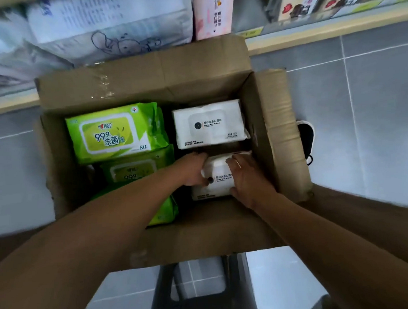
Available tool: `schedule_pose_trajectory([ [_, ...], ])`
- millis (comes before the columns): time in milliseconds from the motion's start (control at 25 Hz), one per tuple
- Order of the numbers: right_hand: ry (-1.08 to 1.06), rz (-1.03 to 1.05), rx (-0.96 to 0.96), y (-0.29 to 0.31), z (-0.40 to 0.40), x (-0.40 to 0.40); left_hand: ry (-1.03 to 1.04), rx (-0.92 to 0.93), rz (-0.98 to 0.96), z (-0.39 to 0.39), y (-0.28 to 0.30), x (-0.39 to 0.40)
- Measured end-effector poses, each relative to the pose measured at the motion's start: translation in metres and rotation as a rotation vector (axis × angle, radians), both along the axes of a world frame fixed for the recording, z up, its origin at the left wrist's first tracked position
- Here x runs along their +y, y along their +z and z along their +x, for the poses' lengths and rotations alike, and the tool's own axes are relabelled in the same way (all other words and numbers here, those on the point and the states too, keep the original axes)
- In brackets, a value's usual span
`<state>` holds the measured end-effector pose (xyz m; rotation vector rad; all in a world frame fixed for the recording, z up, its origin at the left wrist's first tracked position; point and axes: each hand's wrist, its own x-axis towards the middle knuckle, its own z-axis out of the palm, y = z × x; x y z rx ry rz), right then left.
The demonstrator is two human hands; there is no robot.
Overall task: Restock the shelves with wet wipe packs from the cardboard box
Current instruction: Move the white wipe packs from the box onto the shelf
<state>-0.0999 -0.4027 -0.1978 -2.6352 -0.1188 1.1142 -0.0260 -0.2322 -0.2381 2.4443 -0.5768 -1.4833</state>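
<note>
While gripped from both sides low in the cardboard box point(147, 81), near white wet wipe pack point(217, 180) at about 5 o'clock inside it. Left hand point(193, 169) on its 9 o'clock side, fingers curled down over the far left corner. Right hand point(249, 178) on its 3 o'clock side, fingers wrapped over the top and thumb against the near edge, ring on one finger. Second white pack point(209, 123) lying flat just beyond at 12 o'clock, a narrow dark gap between the two. Green packs point(115, 133) stacked in the 9 o'clock half, close beside the left wrist, the nearer ones partly hidden under the left forearm. Box wall tight against the right hand at 3 o'clock, with a taped flap point(283, 131) folded outward. Far flap standing up at 12 o'clock, shelf edge point(333, 33) and shelved packages point(111, 22) behind it. Open top above the pack. Grey tiled floor point(373, 121) at 3 and 9 o'clock. Dark stool point(201, 296) under the box at 6 o'clock.
</note>
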Motion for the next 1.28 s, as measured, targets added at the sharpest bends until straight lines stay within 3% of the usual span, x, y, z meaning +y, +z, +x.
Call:
schedule_pose_trajectory([
  [480, 0.074, -0.058, -0.068, -0.022, 0.028, 0.007, -0.036, 0.039, 0.043, 0.01, -0.013, -0.003],
  [640, 0.152, -0.043, 0.008, -0.019, 0.036, 0.006, 0.104, 0.051, -0.08, 0.007, 0.007, 0.007],
  [800, 0.204, 0.025, 0.086, -0.014, 0.045, 0.012, 0.059, -0.133, -0.217, 0.004, 0.032, 0.021],
  [960, 0.214, -0.014, -0.034, -0.004, 0.037, 0.018, 0.182, -0.097, -0.36, 0.025, 0.05, 0.036],
  [1040, 0.222, -0.048, -0.093, -0.001, 0.03, 0.013, 0.323, -0.238, -0.403, 0.046, 0.045, 0.032],
  [1160, 0.211, -0.062, -0.111, -0.002, 0.022, 0.007, 0.289, -0.442, -0.316, 0.072, 0.023, 0.01],
  [1280, 0.245, -0.048, -0.152, -0.009, 0.015, 0.007, 0.082, -0.393, -0.059, 0.086, -0.001, -0.007],
])
